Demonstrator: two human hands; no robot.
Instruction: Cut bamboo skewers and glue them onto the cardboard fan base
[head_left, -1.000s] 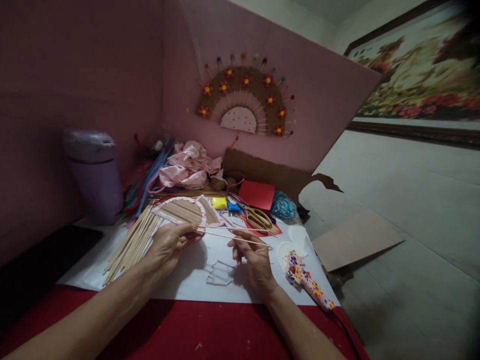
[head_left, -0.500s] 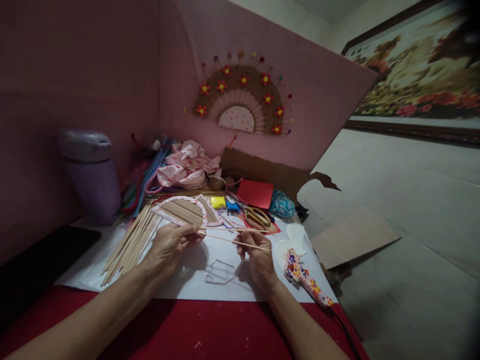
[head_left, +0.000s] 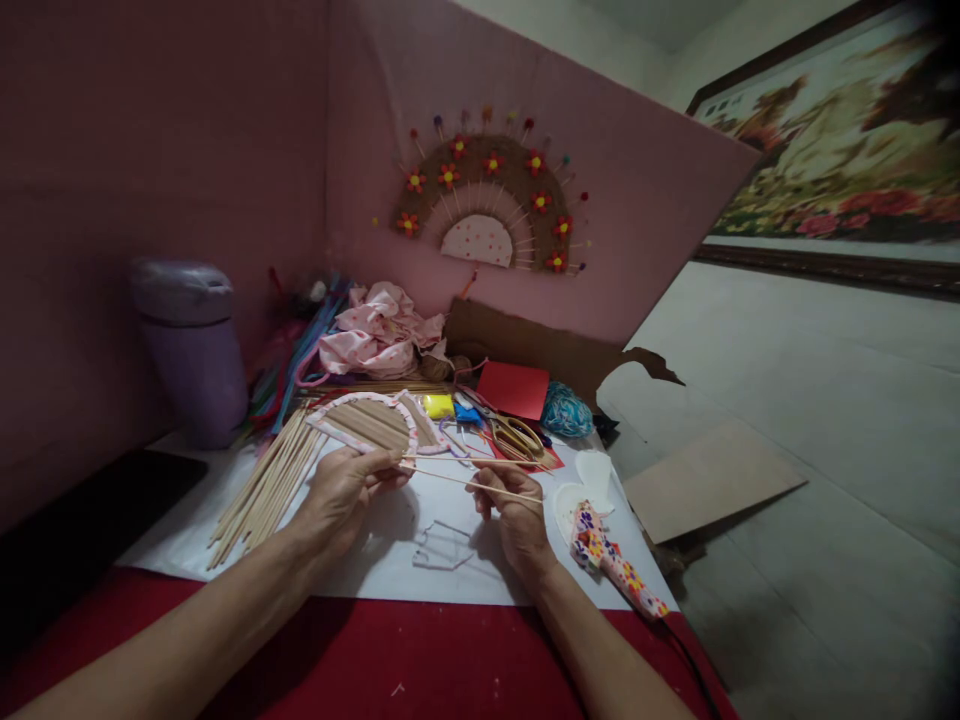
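Note:
My left hand (head_left: 346,495) grips the lower edge of a half-round fan piece (head_left: 371,420) made of brown sticks with a pink dotted border. My right hand (head_left: 514,513) pinches a thin wooden skewer (head_left: 450,477) that runs left to the fan's base. A second skewer (head_left: 465,459) lies just above it, also reaching the fan. Both hands hover over a white sheet (head_left: 390,560) on the red table (head_left: 375,650).
A bundle of wooden sticks (head_left: 262,485) lies left of my left hand. Scissors (head_left: 514,435), red paper (head_left: 514,388), a flowered glue gun (head_left: 611,560), pink cloth (head_left: 379,335), a lilac bin (head_left: 191,345) and a finished fan (head_left: 484,200) on the pink wall surround the sheet.
My right hand has moved a little up and left along the skewer. My left hand and the fan piece have hardly moved.

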